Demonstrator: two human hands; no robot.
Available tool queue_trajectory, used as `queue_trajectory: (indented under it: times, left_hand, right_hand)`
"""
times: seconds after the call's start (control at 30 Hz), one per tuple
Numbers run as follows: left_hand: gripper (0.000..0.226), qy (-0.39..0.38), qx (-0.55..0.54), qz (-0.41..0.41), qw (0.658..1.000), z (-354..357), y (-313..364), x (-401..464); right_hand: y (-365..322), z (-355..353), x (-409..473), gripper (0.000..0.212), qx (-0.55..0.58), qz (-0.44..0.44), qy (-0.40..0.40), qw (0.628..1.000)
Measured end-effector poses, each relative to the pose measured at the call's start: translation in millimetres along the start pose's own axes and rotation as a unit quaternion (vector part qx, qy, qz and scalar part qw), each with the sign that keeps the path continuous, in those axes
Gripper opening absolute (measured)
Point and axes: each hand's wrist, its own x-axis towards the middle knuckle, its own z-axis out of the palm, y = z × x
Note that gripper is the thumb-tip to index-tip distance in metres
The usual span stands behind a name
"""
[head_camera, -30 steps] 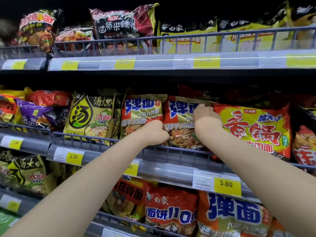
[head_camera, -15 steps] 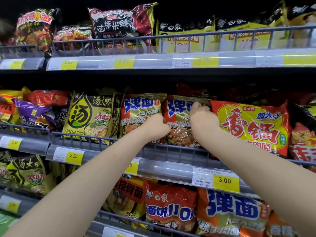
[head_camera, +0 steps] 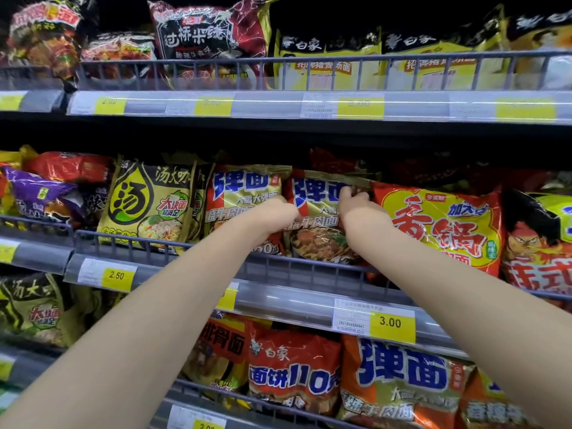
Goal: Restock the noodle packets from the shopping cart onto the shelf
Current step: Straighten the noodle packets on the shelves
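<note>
1. Both my hands have crept up the red-and-gold noodle packet [head_camera: 318, 218] since a second ago; it stands on the middle shelf [head_camera: 309, 292].
2. Its glossy, crinkled film bulges like a pillow behind the wire rail [head_camera: 173, 243].
3. My left hand [head_camera: 280, 212], curled nearly closed, pinches its 9 o'clock edge.
4. My right hand [head_camera: 360, 209] clamps fingers over its 1 o'clock corner, beside a shiny orange-yellow packet [head_camera: 439, 224].

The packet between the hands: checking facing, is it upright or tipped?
Upright: packet stands behind the rail, front showing, both hands on it.
</note>
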Motion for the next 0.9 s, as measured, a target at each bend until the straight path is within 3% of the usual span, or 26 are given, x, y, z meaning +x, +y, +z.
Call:
queue_trajectory:
  times: [0.27, 0.37, 0.5, 0.63, 0.9]
  left_hand:
    - [0.054, -0.021, -0.046, 0.02, 0.999, -7.9, -4.8, -9.0]
    - [0.054, -0.026, 0.033, 0.045, 0.998, -3.7, -7.3, -13.0]
    - [0.018, -0.025, 0.131, 0.093, 0.987, -4.4, -12.5, -16.1]
    - [0.032, 0.015, 0.212, 0.153, 0.965, -25.8, -13.6, -33.2]
    - [0.036, 0.081, 0.326, 0.119, 0.934, -88.1, -55.0, -43.9]
  right_hand:
    - [9.0, 3.5, 4.8, 0.073, 0.002, -0.031, 0.006, 1.0]
    - [5.2, 3.7, 0.7, 0.08, -0.016, -0.019, 0.002, 1.0]
    - [-0.9, 6.1, -6.0, 0.09, -0.029, 0.012, 0.009, 0.999]
    - [-5.1, 11.0, -19.0, 0.082, -0.063, -0.01, 0.089, 0.994]
    - [-26.5, 9.4, -36.2, 0.064, -0.068, -0.009, 0.13, 0.989]
